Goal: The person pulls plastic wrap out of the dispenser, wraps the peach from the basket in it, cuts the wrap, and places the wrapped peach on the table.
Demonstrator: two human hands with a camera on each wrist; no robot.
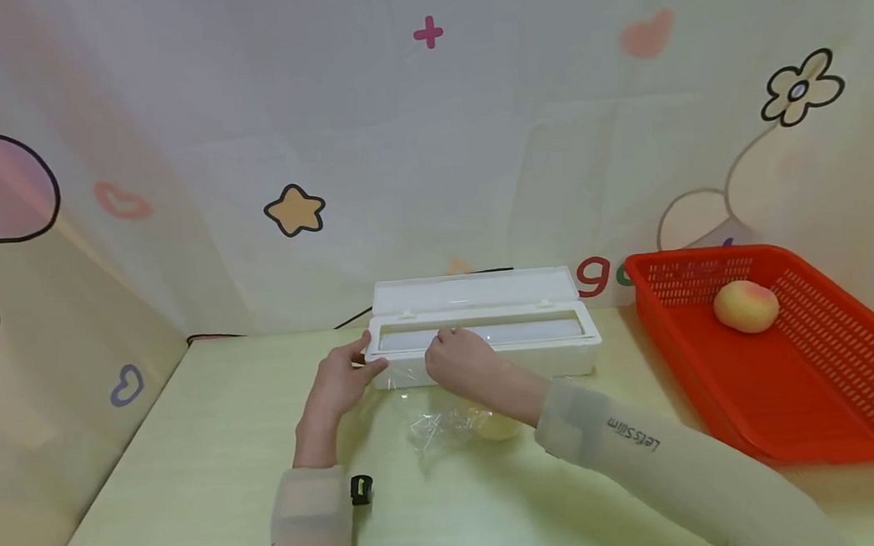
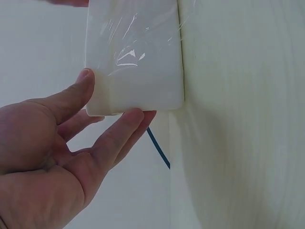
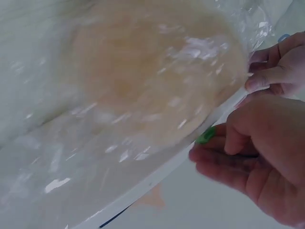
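Note:
A white cling film box (image 1: 518,364) lies lengthwise at the back of the table, its lid (image 1: 476,290) raised and the film roll (image 1: 534,331) visible inside. My left hand (image 1: 338,381) grips the box's left end, thumb on one face and fingers against the end in the left wrist view. At the box's front edge, my right hand (image 1: 461,363) is curled, pinching a small green slider (image 3: 206,136), mostly hidden by the fingers. Clear film (image 1: 435,430) hangs from the box over a peach (image 1: 499,425), partly behind my right forearm; this peach shows blurred through film in the right wrist view.
On the right stands a red plastic basket (image 1: 684,379) with another peach (image 1: 745,306) in it. A small black object (image 1: 361,489) shows beside my left sleeve. Behind the box hangs a printed curtain (image 1: 400,158), and a dark cord (image 1: 353,318) runs along the table's back edge.

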